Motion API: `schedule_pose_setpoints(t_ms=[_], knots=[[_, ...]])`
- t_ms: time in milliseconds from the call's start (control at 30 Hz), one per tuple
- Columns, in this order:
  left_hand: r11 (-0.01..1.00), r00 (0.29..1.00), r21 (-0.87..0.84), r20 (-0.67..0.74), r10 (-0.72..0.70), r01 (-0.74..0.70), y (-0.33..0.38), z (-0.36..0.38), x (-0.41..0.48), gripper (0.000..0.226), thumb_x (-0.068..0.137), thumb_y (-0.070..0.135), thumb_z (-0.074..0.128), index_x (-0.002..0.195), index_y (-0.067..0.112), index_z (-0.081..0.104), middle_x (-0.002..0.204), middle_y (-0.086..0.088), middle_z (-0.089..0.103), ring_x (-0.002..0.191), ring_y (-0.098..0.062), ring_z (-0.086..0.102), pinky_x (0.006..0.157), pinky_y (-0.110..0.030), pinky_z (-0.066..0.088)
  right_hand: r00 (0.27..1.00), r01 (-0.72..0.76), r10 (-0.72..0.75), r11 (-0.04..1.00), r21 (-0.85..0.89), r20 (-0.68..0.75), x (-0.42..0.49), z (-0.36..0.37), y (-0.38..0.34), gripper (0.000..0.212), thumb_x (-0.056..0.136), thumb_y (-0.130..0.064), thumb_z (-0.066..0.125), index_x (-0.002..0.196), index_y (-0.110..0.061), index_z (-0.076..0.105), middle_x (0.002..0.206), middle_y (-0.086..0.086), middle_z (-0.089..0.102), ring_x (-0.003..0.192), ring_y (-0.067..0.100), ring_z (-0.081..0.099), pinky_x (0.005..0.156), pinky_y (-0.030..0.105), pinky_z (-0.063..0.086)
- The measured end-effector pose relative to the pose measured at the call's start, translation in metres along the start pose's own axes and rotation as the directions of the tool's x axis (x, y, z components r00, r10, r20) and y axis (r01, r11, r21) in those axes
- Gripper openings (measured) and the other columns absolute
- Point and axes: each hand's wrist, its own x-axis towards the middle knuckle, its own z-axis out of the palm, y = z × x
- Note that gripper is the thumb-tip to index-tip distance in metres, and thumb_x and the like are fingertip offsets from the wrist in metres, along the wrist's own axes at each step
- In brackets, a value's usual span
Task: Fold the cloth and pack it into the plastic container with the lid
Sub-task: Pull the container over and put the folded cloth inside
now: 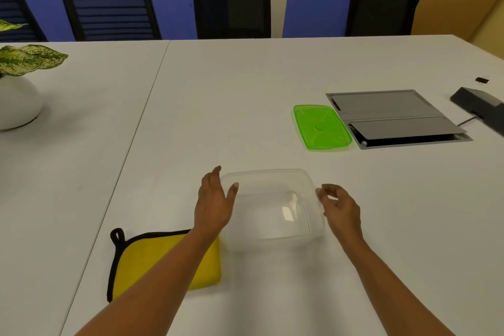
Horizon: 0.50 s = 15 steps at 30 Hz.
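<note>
The clear plastic container [271,206] stands open and empty on the white desk [245,90], and everything else is best placed from it. The left hand [214,204] sits at its left wall with an open grip, fingers spread, holding nothing; whether it touches the wall is hard to tell. The right hand [341,207] is at the container's right rim, fingers loosely curled and open, apparently just touching or about to. The yellow cloth [144,259] with black edging lies flat just left of and nearer than the container, partly under the left forearm, seemingly already folded. It looks soft, light and limp, so it should be lifted by the folded edges with both hands to keep its shape. The container seems light, thin and slippery, likely to slide unless steadied at the walls. The green lid [321,127] lies beyond and right of the container, well apart, beside a grey cable hatch [395,117]. Black chairs [231,0] stand along a blue wall farther back.
</note>
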Motion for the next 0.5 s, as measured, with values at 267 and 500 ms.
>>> schedule_pose_setpoints(t_ms=[267,500], knots=[[0.941,0.991,0.312,0.033,0.126,-0.13,-0.008,0.021,0.005,0.065,0.095,0.045,0.037,0.149,0.018,0.011,0.159,-0.001,0.004,0.146,-0.021,0.006,0.113,-0.042,0.027,0.992,0.096,-0.058,0.916,-0.39,0.109,0.095,0.018,-0.001,0.026,0.091,-0.016,0.053,0.114,-0.007,0.061,0.118,0.018,0.062,0.106,0.03,0.059,0.084,0.031,0.045],[0.911,0.994,0.398,0.025,0.108,-0.109,-0.011,0.029,0.007,0.068,0.096,0.048,0.032,0.149,0.016,0.006,0.158,-0.002,0.012,0.144,-0.021,0.015,0.107,-0.037,0.035,0.91,0.316,0.012,0.628,-0.711,0.415,0.16,0.04,0.009,0.065,0.092,-0.022,0.051,0.146,-0.004,0.019,0.156,0.013,0.014,0.145,0.026,0.012,0.116,0.039,0.019]])
